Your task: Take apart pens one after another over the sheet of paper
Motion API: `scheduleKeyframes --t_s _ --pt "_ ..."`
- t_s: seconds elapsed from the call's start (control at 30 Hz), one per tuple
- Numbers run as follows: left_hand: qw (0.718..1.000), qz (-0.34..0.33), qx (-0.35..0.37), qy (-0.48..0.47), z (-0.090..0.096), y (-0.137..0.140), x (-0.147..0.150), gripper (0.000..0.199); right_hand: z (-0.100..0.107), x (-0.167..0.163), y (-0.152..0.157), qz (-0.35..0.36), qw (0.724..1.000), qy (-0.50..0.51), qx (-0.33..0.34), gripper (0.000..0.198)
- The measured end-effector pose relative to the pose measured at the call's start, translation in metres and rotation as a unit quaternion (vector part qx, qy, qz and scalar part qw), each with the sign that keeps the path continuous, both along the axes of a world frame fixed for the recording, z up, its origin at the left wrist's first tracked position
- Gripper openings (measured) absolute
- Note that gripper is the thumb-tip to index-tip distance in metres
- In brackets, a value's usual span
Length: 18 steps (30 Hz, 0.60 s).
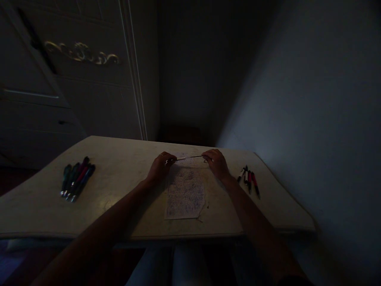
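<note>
Over the far half of a pale table (125, 159), both hands hold a thin rod (190, 157), pen-like and too dim to name more closely. The left hand (160, 166) is closed on its left end in a pinch of thumb and fingers; the right hand (217, 162) pinches the other end the same way. The step in hand looks like handling this rod with both hands, one at each end; the next move, I judge, calls for steady fingertips and an even line, so that nothing slips or bends.

Its long axis runs crosswise, left to right, nearly level, with the right end slightly farther from the body. The left stretch is paler, the right one darker and seemingly thinner. Which end is the tip I cannot tell, as the fingers cover both.

Nearer the body than the rod lies a sheet of paper (185, 194), densely written, its long side pointing away from the person. To the left, well apart, sits a bunch of pens (79, 178); nearer the right forearm lie a few more pens (249, 182), side by side.
</note>
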<state>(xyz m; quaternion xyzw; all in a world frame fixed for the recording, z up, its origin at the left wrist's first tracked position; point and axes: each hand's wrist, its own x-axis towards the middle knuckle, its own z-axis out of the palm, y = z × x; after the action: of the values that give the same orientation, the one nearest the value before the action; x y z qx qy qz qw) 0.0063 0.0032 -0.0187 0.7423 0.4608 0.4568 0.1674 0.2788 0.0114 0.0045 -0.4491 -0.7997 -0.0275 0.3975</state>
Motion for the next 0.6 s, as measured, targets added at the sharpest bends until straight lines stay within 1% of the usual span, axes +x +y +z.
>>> scheduleKeyframes --t_s 0.37,0.6 --pt "1.0 -0.02 -0.003 0.024 -0.003 0.0 0.001 0.019 0.002 0.001 -0.001 -0.005 1.0 -0.008 -0.016 0.016" --pt "0.999 -0.039 -0.007 0.035 0.001 -0.003 0.003 0.02 -0.002 -0.009 -0.003 0.022 0.999 -0.004 -0.027 0.009"
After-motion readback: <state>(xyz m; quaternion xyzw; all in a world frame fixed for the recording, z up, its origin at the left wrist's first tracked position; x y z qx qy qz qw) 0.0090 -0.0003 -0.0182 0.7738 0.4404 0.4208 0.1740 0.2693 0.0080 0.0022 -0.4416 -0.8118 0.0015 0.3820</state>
